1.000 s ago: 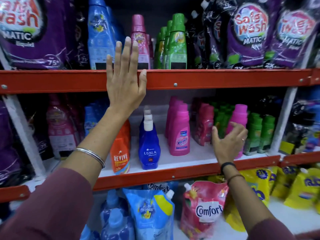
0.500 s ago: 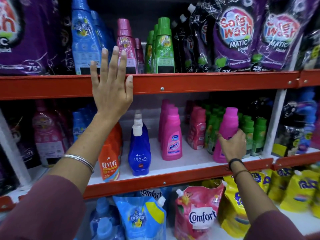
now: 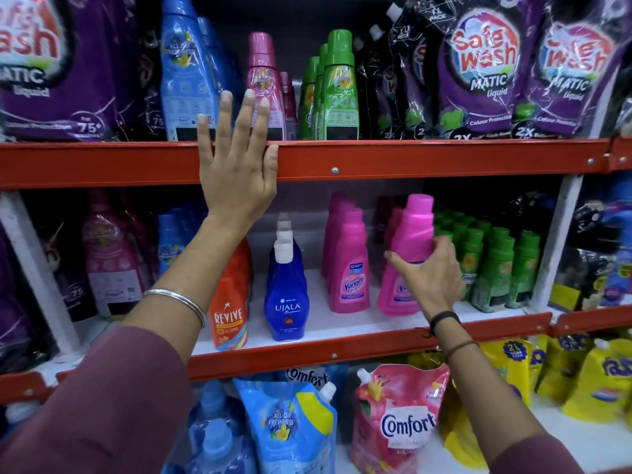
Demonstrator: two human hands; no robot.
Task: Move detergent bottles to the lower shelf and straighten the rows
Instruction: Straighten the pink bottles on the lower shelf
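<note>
We've got our left hand [image 3: 236, 172] up at about 11 o'clock from frame centre, flat and spread, palm pressed on the red front rail of the upper shelf [image 3: 410, 162], fingertips reaching past the rail in front of the blue bottle [image 3: 186, 73] and pink bottle [image 3: 265, 80] standing there. It grips nothing. A silver bangle [image 3: 178, 301] sits on that forearm, maroon sleeve [image 3: 113, 398] below it.

Our right hand [image 3: 429, 275] is at approx 4 o'clock, wrapped round the lower body of a pink detergent bottle [image 3: 410, 241] on the middle shelf [image 3: 342, 350]: thumb across the front, fingers curled round its right side. The bottle leans a bit to the right; we can't tell whether its base is touching the shelf board. Black band and thin brown cord on that wrist.

Just left of it, at 9 o'clock from the held bottle, stands a row of Vanish bottles [image 3: 350, 268], upright, running front to back. Further left: blue Ujala bottles [image 3: 286, 285] w/ white caps, then an orange Revive bottle [image 3: 231, 309], partly behind our left forearm. At 3 o'clock from the held bottle, small green bottles [image 3: 496, 265] packed in rows.

Upper shelf, 12 to 2 o'clock: tall green bottles [image 3: 337, 87], then purple Safe Wash pouches [image 3: 478, 70]. Bottom shelf, 6 o'clock: pink Comfort pouch [image 3: 396, 415], blue pouch [image 3: 290, 425] to its left, yellow pouches [image 3: 598, 381] off at 4 o'clock.
</note>
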